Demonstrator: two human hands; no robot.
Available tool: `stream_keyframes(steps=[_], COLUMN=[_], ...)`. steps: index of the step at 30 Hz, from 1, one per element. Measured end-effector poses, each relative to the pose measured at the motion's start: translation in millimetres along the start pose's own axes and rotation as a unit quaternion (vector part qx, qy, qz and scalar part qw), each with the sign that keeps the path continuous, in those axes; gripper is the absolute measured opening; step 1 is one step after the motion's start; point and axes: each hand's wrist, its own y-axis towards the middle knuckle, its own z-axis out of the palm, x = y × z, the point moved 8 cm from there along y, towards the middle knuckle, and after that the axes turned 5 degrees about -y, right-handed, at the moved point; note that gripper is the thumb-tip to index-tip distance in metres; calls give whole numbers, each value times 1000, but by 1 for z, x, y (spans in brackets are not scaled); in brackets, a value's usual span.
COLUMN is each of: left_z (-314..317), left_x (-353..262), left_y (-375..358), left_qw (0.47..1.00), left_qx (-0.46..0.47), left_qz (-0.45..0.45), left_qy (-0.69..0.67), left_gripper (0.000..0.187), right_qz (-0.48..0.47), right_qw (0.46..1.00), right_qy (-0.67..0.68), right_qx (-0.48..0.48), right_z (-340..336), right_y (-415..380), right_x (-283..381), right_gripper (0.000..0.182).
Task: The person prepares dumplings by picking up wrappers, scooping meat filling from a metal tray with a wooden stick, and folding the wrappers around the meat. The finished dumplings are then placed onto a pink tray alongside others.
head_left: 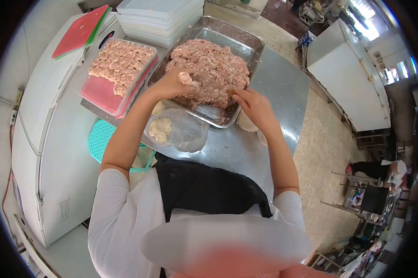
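A large metal tray (223,36) holds a heap of ground meat (209,58). Over its left side is my left hand (172,84), fingers closed around a small pale dumpling (186,78). Just at the meat's lower right edge, my right hand (254,105) pinches something brownish and narrow, mostly hidden in the fingers. Below the tray, a clear plastic bag (188,134) contains round pale wrappers (160,129). More pale rounds (246,122) lie beneath my right forearm. To the left, rows of filled dumplings (118,62) cover most of a red-based plastic tray (99,94).
Stacked white plastic trays (158,21) stand behind the dumplings. Red and green boards (80,31) lie on a white freezer (65,134). A turquoise stool (100,139) is under the metal table's (283,88) left edge. Another white freezer (345,76) stands right.
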Motion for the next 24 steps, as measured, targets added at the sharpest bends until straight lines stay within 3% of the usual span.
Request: stream_keyframes(steps=[2,4,6,8,10,11,13,14,15,16,18,20,22,24], left_z=[-6,-12,-9,-10,-18,-18,-26,-30,-21,-11,-13,-13,-36,-44], left_x=[27,34,25,14,-1,-6,-43,-51,-55,-56,-48,-34,-21,-27], left_y=[6,8,5,-1,-15,-20,-29,-32,-31,-33,-34,-37,-45,-47], left_qw=[997,992,996,994,995,996,982,982,991,994,994,990,992,996], left_qx=[-54,-125,-86,-52,-87,-84,-127,-128,-51,28,47,62,-79,-33], left_qz=[-31,23,-33,-80,-39,-37,130,134,116,98,70,46,21,33], left_qy=[-48,-21,10,45,17,15,46,44,38,32,72,114,98,77], left_gripper=[38,41,43,45,59,59,46,46,45,44,55,66,64,65], right_qz=[103,93,94,214,212,207,203,169,134,135,178,143,160,142], right_qw=[972,977,980,952,952,966,975,985,986,986,977,988,968,969], right_qy=[-195,-183,-169,-215,-216,-151,-93,3,99,95,66,40,-195,-200], right_qx=[-83,-60,-38,46,44,22,-4,-16,-26,-27,94,47,4,-7], right_z=[-19,11,25,13,-6,-17,-26,-21,-15,-8,24,5,-22,-3], right_y=[-2,0,-5,-11,-20,-23,-29,-27,-24,-20,-16,-9,-2,0], right_x=[25,12,-4,-46,-39,-29,-9,8,23,30,37,54,82,96], right_gripper=[24,24,23,23,26,28,31,31,32,32,31,30,27,26])
